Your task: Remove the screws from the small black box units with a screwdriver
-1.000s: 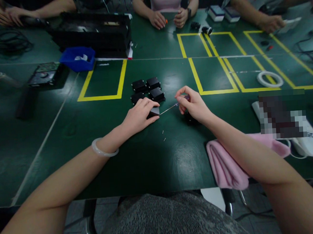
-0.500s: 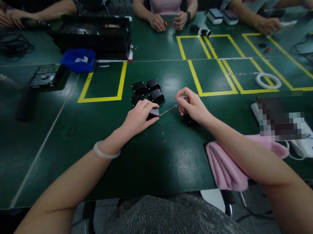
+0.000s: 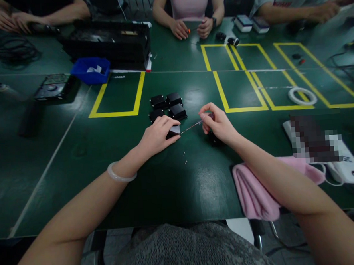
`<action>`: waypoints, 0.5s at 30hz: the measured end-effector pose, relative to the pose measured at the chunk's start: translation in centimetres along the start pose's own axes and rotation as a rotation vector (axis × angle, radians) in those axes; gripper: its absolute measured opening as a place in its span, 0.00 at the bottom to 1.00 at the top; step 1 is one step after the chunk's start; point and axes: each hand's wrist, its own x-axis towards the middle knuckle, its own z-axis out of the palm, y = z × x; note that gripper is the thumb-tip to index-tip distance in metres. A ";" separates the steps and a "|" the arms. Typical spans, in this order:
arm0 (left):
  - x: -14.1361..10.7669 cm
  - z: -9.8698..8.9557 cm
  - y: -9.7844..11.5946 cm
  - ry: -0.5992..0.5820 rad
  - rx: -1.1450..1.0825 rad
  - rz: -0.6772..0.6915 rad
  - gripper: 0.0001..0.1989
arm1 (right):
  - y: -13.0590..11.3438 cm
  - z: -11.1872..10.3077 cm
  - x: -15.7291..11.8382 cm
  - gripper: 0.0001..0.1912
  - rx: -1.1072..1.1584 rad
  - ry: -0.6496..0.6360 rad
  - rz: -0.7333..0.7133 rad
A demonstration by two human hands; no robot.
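My left hand (image 3: 158, 134) grips a small black box (image 3: 174, 130) against the table, thumb and fingers on either side of it. In my right hand (image 3: 214, 120) is a screwdriver (image 3: 191, 127), its thin shaft pointing left with the tip at the box's right edge. Just beyond my left fingers several similar black boxes (image 3: 177, 111) sit grouped together. Two tiny screws (image 3: 185, 161) lie on the table in front of the held box. Under my right hand a dark object (image 3: 213, 138) is partly hidden.
A folded pink cloth (image 3: 255, 191) lies under my right forearm, beside a white power strip (image 3: 351, 169). Yellow tape outlines (image 3: 112, 114) mark the green table. A blue bin (image 3: 91, 70) and a black case (image 3: 108, 42) stand at the back left. People sit opposite.
The view has shifted slightly. Both hands keep the same hold, with the screwdriver tip still at the box. Across the table at right, a co-worker's hand has moved up and right.
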 end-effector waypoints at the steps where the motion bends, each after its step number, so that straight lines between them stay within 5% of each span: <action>1: 0.0 0.0 0.0 0.000 0.004 0.000 0.19 | 0.0 0.0 0.0 0.12 0.007 -0.002 -0.001; 15: 0.0 -0.1 0.0 0.000 0.007 -0.002 0.19 | -0.2 0.1 0.0 0.10 0.041 0.001 -0.001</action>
